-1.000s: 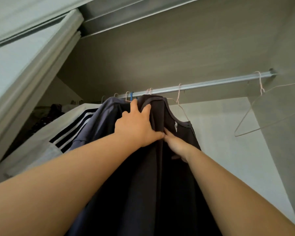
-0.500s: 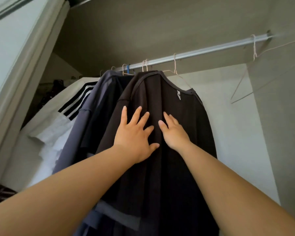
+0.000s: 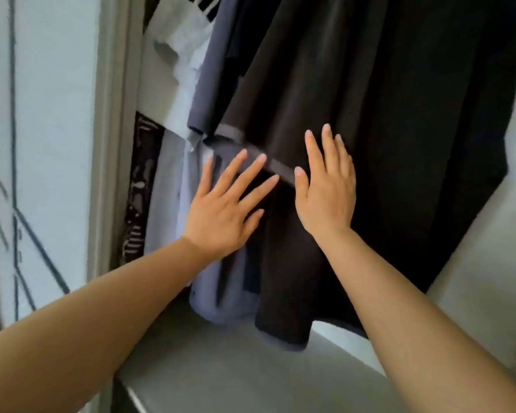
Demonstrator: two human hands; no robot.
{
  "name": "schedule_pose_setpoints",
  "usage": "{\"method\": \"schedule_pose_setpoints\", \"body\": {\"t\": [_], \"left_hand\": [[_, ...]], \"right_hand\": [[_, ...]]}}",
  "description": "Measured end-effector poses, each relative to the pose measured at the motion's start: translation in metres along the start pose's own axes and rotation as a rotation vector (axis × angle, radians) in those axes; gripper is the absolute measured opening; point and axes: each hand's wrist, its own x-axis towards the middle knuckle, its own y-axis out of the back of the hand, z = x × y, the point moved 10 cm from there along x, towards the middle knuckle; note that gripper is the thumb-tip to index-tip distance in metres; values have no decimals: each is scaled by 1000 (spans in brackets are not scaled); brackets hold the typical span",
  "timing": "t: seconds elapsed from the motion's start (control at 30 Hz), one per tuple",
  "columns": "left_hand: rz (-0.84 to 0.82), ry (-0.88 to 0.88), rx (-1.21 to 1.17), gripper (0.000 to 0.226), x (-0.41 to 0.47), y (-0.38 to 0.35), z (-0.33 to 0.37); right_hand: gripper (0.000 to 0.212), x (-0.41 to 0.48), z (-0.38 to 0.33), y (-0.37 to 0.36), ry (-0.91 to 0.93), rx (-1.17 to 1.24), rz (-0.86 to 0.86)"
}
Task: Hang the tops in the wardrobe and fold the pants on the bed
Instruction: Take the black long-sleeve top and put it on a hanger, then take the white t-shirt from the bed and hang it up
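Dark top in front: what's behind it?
A grey-blue top hangs behind the dark top, then a white garment. Only their left edges show; the rest is covered.

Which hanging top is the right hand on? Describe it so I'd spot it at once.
Inside the wardrobe, above the pale shelf, hangs a row of tops. It is the rightmost one, the dark top, under the flat right hand. Unlike the blue-grey top and white striped top to its left, it is near-black with a grey band on its sleeve hem.
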Motion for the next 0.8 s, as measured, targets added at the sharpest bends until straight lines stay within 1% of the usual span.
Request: {"method": "schedule_pose_setpoints", "body": {"t": [0.1,0.17,0.27,0.37,0.43,0.53,0.57,0.67,0.8], "left_hand": [[-135,69,48,57,-78,-20,-23],[-265,115,89,56,-133,-30,-44],[-459,244,163,53,-210,-26,-88],[-670,449,255,55,-286,-6,-136],[-784,577,312,57,-344,15,-162],[-896,783,357,57,-429,62,-197],[-929,850,373,57,-455,81,-208],[-996,970,469,57,-514,136,-240],[-1015,1076,564,58,-562,198,-280]], "right_hand": [[56,-55,-48,-32,109,63,35],[58,-89,-84,-55,168,106,-4],[57,-131,-143,-93,252,202,-116],[57,-166,-214,-126,318,339,-230],[58,-189,-266,-143,311,437,-323],[60,-216,-332,-152,192,569,-409],[60,-227,-359,-149,217,605,-414],[63,-268,-456,-136,459,717,-450],[57,-312,-566,-127,551,832,-631]]}}
